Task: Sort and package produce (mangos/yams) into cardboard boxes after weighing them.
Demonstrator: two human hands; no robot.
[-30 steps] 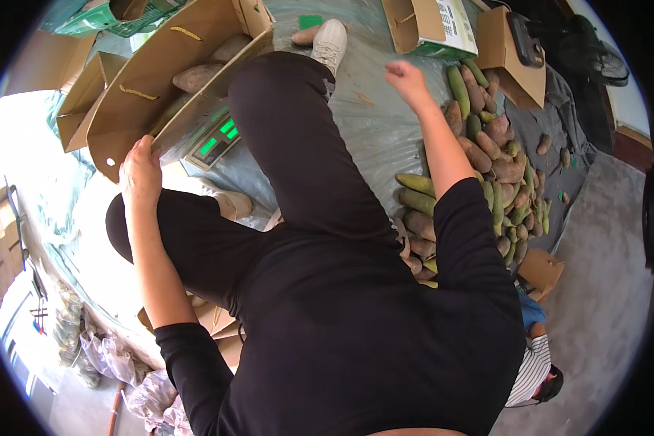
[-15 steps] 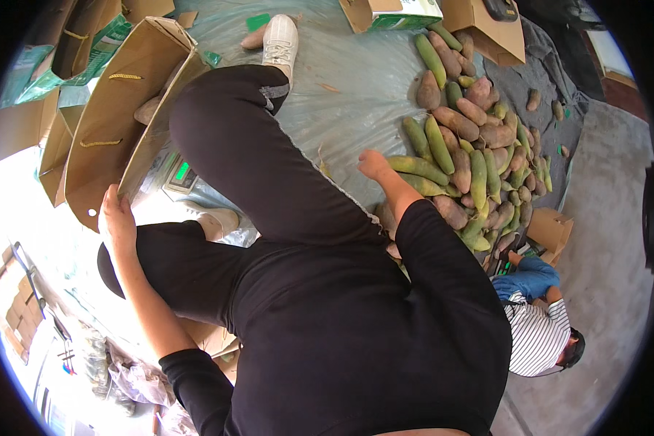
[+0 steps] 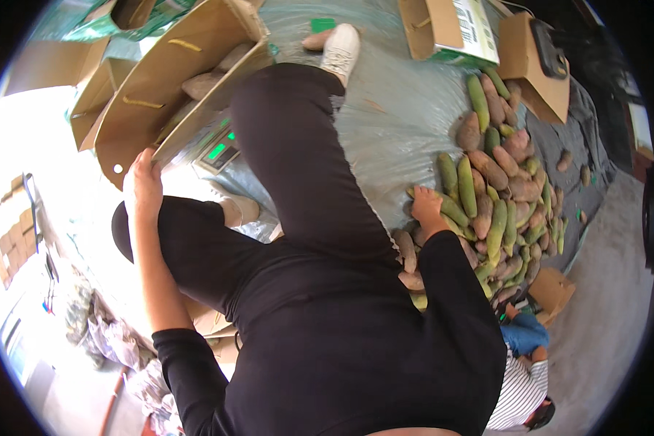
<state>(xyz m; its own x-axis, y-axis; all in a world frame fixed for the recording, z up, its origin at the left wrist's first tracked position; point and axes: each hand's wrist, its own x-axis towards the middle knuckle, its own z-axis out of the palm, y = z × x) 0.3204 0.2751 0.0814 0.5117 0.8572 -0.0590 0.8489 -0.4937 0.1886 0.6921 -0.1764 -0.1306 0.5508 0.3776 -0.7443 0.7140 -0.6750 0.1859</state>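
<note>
At the left, my left hand (image 3: 144,187) grips the near edge of a tall open cardboard box (image 3: 127,134), which has yellow cord handles. Several brownish-pink root vegetables (image 3: 202,86) lie inside it. My right hand (image 3: 426,208) is on the left side of a large vegetable pile. Its fingers are closed over a long green radish-like vegetable (image 3: 454,211), whose pale tip shows beyond them. Around it lie more green ones and brownish-pink root vegetables (image 3: 487,170). A scale with a lit green display (image 3: 216,151) stands beside the box, by my legs.
Clear plastic sheeting (image 3: 385,109) covers the floor. Other cartons (image 3: 432,33) stand at the far side and far left. Past the pile lies a dark cloth (image 3: 585,138). A person in a striped shirt (image 3: 519,392) is at the lower right. Plastic bags (image 3: 112,341) lie lower left.
My right hand has moved from above the plastic sheet onto a green vegetable at the pile's edge. My left hand stays on the box edge. The whole view has shifted.
</note>
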